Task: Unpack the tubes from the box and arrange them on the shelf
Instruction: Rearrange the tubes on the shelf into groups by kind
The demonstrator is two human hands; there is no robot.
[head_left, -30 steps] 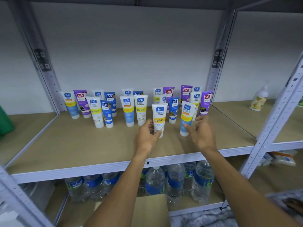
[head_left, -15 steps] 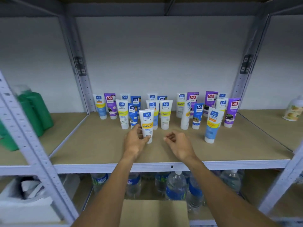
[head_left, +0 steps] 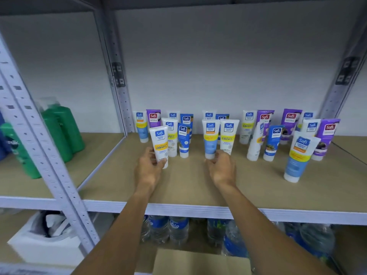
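White Vitamin C tube [head_left: 159, 144] gripped by left hand [head_left: 148, 169]; right hand [head_left: 222, 168] slack, empty. We judge shelf [head_left: 188, 185] nearly stocked.

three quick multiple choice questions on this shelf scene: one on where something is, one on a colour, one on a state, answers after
1. Where do the green bottles stand relative to the tubes?
A. In the bay to their left
B. Directly behind them
C. In the bay to their right

2. What colour is the band on the white tube in the left hand?
A. Red
B. Yellow
C. Green

3. What is that tube's state?
A. Lying flat, untouched
B. Standing free, untouched
C. Gripped near its base, roughly upright

Answers:
1 A: they show on the far side of the back post, left of the tubes.
2 B: a yellow band crosses its middle, under the blue logo.
3 C: the fingers curl round its lower end.
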